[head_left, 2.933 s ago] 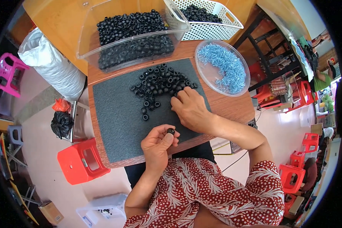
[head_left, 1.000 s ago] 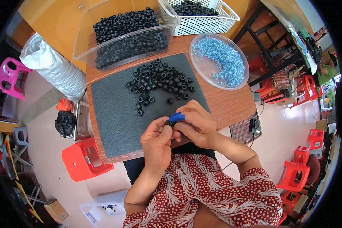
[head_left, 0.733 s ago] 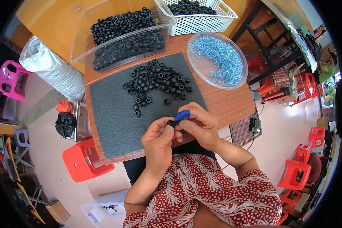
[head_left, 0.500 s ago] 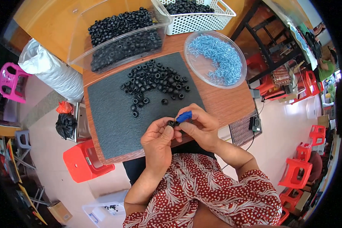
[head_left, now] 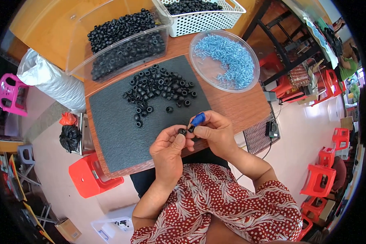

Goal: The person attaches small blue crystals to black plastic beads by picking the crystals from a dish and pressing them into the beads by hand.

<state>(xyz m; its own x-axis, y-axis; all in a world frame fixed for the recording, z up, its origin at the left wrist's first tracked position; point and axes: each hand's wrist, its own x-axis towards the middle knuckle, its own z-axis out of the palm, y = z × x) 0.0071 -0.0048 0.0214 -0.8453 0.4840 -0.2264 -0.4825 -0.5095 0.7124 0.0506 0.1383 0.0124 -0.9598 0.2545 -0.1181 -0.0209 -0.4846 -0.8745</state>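
Note:
My left hand pinches a small round black hollow piece between thumb and fingertips, its opening showing. Close beside it, my right hand has thumb and index finger closed on a small blue piece with a dark lower end. Whether the blue piece is a tool or a wrapping cannot be made out. Both hands are over the near edge of a dark grey mat. Farther up the mat lies a loose heap of similar black pieces, with a single one nearer to my hands.
A clear bin full of black pieces stands at the back left, next to a white perforated basket. A round clear dish of tiny light-blue pieces sits on the wooden table. A red stool is at the left.
The view has shifted slightly, so the table and its contents appear a little farther left. My right hand has drawn slightly away from the black piece in my left, showing more of the dark end.

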